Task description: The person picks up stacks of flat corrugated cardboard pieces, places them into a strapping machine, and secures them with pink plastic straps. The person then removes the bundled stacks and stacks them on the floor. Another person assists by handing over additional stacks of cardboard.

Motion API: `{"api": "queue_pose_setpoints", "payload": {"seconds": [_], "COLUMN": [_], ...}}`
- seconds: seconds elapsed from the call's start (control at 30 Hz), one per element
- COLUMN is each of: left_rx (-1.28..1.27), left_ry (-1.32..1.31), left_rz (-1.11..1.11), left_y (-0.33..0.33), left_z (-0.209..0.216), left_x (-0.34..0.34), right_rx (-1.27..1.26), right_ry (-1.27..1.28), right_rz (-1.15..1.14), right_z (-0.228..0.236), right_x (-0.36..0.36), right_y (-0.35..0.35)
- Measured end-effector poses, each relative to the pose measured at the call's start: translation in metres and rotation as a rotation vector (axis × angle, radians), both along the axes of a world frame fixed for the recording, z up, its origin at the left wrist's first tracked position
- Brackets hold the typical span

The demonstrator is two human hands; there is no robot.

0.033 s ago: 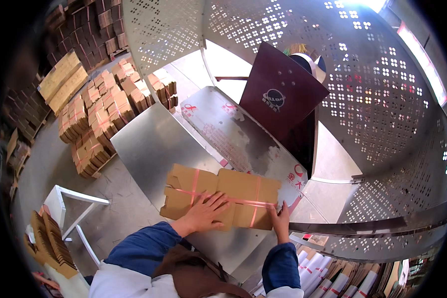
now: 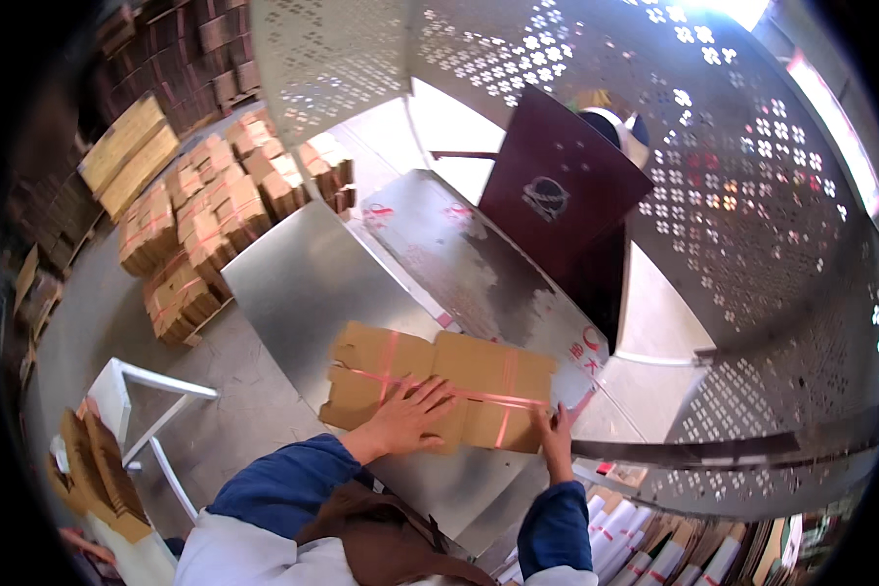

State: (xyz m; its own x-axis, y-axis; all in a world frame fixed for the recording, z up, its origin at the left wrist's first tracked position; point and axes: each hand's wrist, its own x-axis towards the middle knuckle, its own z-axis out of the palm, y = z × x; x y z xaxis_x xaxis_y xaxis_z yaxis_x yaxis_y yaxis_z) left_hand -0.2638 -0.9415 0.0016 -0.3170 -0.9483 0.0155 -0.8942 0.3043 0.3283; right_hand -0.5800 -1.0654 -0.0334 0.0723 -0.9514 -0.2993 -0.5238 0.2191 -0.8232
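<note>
A bundle of flat, folded brown cardboard boxes (image 2: pixel 488 366) lies on the metal work surface in front of me, tied with pink straps that cross on both halves. My left hand (image 2: pixel 412 418) rests flat on top near its middle, fingers spread across the cardboard and the strap. At the bundle's right end, my right hand (image 2: pixel 557 439) grips the edge, its thumb on the top side and its fingers along the end. The undersides of those fingers are hidden.
A metal table (image 2: pixel 322 278) joins a machine bed with red print (image 2: pixel 430 234). Beyond stand a dark red panel (image 2: pixel 562 186) and a perforated metal guard (image 2: pixel 742 244). Strapped cardboard stacks (image 2: pixel 210 210) sit at far left; a white metal frame (image 2: pixel 156 386) is nearer. Strapped bundles (image 2: pixel 620 532) lie at lower right.
The whole view has shifted slightly to the right. Both hands and the cardboard bundle keep the same positions relative to each other.
</note>
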Motion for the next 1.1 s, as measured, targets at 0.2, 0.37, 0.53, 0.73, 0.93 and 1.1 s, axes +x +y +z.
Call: {"api": "queue_pose_setpoints", "payload": {"seconds": [0.2,0.37,0.53,0.73,0.93,1.1], "left_rx": [-0.007,-0.041,-0.098,-0.249,-0.156,-0.413], "left_ry": [-0.005,0.005,-0.074,0.007,0.102,0.266], "left_rz": [-0.026,0.078,0.268,0.466,0.493,0.877], "left_y": [0.009,0.010,0.012,0.025,0.043,0.142], "left_z": [0.014,0.015,0.016,0.002,0.000,-0.015], "left_x": [0.030,0.129,0.269,0.417,0.477,0.459], "right_rx": [0.218,0.139,0.244,0.405,0.479,-0.226], "right_ry": [-0.443,-0.412,-0.386,-0.357,-0.163,0.062], "right_rz": [0.023,0.058,0.248,0.416,0.474,0.442], "right_z": [-0.044,-0.038,-0.047,-0.026,-0.001,0.019], "right_x": [0.012,0.130,0.305,0.494,0.560,0.579], "right_y": [0.017,-0.001,-0.066,-0.103,-0.092,-0.096]}}
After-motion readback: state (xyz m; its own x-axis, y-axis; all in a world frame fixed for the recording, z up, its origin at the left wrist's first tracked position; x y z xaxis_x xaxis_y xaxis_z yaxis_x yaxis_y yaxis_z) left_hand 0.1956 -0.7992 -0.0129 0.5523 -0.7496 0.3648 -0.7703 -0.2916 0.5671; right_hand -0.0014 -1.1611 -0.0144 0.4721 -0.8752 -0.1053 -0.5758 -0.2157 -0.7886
